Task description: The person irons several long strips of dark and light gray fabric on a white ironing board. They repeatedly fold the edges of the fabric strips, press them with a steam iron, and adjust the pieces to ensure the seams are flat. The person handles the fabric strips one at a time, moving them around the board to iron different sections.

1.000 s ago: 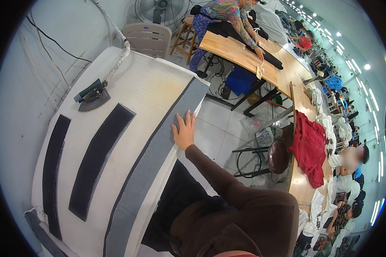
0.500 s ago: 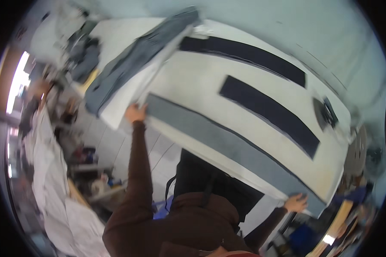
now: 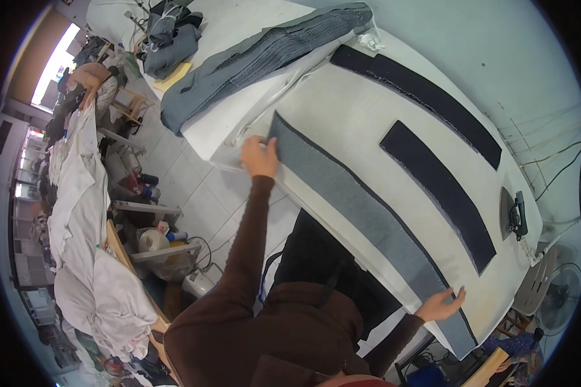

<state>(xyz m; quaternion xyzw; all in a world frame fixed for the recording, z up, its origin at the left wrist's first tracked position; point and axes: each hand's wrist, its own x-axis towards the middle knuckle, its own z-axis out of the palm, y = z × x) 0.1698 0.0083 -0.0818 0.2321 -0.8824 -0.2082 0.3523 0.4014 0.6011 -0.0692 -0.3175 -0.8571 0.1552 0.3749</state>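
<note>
A long grey fabric strip [image 3: 361, 213] with a dark edge lies flat along the near side of the white padded ironing table [image 3: 342, 109]. At the strip's left end rests my left hand [image 3: 259, 158], thumb apart from the fingers at the cloth's edge. My right hand [image 3: 440, 305] is over the strip's right end, fingers spread, gripping nothing; whether it touches the cloth is unclear. Beyond the grey strip lie a shorter dark strip [image 3: 439, 193] and a longer dark piece [image 3: 419, 97], seemingly overlapping layers.
An iron [image 3: 515, 216] stands at the table's right end, near a fan [image 3: 558, 297]. A long stack of grey fabric [image 3: 258, 61] lies on the surface at the far left. White cloth [image 3: 87, 258] covers a bench at left, where another person [image 3: 91, 80] bends over.
The view has shifted, so the table appears farther right and turned. My right hand has lifted its fingers off the table's edge and now spreads over the strip; my left stays at its end.
</note>
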